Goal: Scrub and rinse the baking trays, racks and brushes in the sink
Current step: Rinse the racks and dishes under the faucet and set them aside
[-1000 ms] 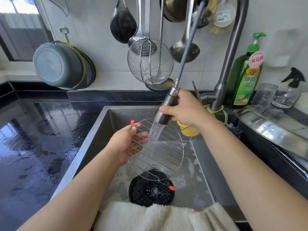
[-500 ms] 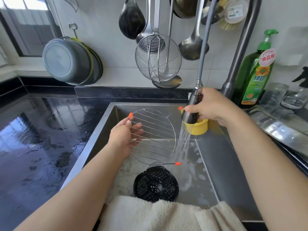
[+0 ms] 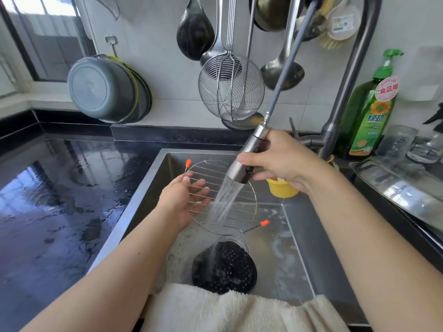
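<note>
A round wire rack (image 3: 242, 207) with orange-tipped legs stands tilted on edge in the steel sink (image 3: 299, 248). My left hand (image 3: 184, 202) holds its left rim, fingers behind the wires. My right hand (image 3: 280, 161) grips the pull-out spray head (image 3: 247, 161), which points down and left. Water streams from it across the rack's middle and falls onto the black perforated strainer (image 3: 224, 269) over the drain.
A yellow cup (image 3: 281, 189) hangs at the sink's back right. A green soap bottle (image 3: 369, 111), glass jars and a steel tray (image 3: 395, 188) stand right. Ladles, a wire skimmer (image 3: 230, 89) and basins hang on the wall. A cream towel (image 3: 239, 312) drapes the front edge. The left counter is wet.
The spray head swung right off the rack, then back left, so the water now runs over the rack again. The rack has turned slightly in my left hand.
</note>
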A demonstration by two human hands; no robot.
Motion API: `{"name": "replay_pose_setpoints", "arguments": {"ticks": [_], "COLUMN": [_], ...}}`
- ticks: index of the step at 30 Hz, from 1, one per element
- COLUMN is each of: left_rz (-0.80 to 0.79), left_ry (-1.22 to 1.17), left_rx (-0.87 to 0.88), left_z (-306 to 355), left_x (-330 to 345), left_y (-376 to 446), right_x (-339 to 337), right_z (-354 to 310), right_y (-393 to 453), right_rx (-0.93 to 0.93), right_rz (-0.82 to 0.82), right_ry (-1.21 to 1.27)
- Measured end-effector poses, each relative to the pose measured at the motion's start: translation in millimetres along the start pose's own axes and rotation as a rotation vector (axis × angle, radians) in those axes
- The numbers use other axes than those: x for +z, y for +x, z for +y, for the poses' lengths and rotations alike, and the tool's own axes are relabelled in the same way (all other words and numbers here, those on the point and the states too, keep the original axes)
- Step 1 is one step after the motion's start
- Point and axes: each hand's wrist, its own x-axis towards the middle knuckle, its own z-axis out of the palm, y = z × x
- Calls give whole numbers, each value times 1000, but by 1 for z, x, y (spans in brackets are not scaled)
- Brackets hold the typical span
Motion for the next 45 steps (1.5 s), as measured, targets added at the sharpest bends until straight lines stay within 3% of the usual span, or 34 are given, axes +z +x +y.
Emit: {"name": "replay_pose_setpoints", "arguments": {"ticks": [3, 9, 17, 25, 30, 40, 45], "left_rz": [-47, -238, -281, -229, -160, -77, -4], "left_ry": [74, 383, 598, 511, 468, 400, 319], "left_rx": [-56, -127, -126, -120, -108, -99, -71], "left_z": [0, -6, -11, -8, -5, -1, 3], "left_x": [2, 5, 2, 2, -1, -4, -7], "left_y": [-4, -14, -13, -14, -13, -12, -8], "right_x": [16, 13, 14, -17, -43, -40, -37], "right_z": [0, 11, 14, 32, 32, 31, 21], "right_y": [5, 11, 16, 22, 17, 16, 9], "right_rx": [-50, -73, -89, -22, 25, 19, 63], "right_rz": [16, 93, 101, 310, 342, 312, 148], "right_ry": [97, 63, 68, -274, -441, -416, -250]}}
